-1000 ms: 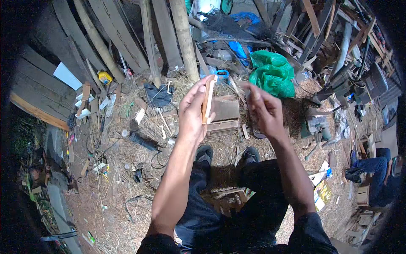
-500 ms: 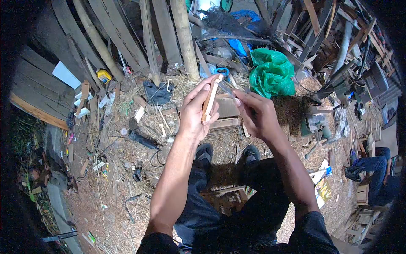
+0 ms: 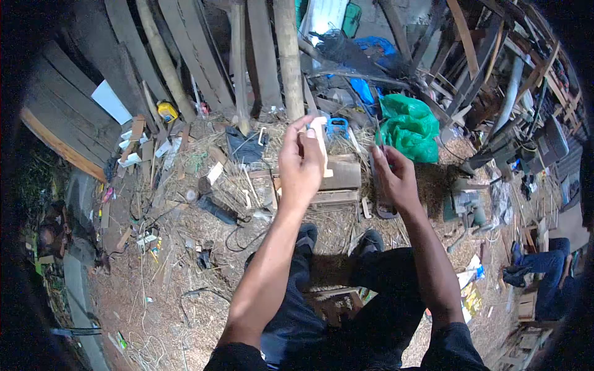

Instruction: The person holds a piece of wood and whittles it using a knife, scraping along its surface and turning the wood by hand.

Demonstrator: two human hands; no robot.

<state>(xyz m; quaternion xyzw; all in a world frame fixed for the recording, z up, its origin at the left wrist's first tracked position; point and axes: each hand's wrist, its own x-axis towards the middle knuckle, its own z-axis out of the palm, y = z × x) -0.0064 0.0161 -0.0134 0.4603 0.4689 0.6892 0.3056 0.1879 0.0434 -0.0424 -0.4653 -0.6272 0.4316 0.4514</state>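
My left hand (image 3: 299,166) is closed around a small pale wooden piece (image 3: 322,143), held upright, with a notched, bracket-like outline. Part of the wood is hidden behind my fingers. To its right, my right hand (image 3: 398,178) pinches a thin, knife-like blade (image 3: 378,131) that points upward. The blade is narrow and slightly blurred, and its handle is hidden in my grip. A gap separates blade and wood. Below and behind both hands sits a low wooden block (image 3: 343,177) on the ground.
A green plastic bag (image 3: 411,127) lies beyond my right hand. A blue-handled tool (image 3: 336,126) is past the wooden piece. Wooden posts (image 3: 289,62) stand ahead; a metal machine (image 3: 467,204) is at the right. Another person's legs (image 3: 544,266) show far right. Shavings cover the ground.
My right hand has moved right and away from the wooden piece, and the blade now points up. The left hand has turned the piece, showing its notched side. The view has shifted slightly.
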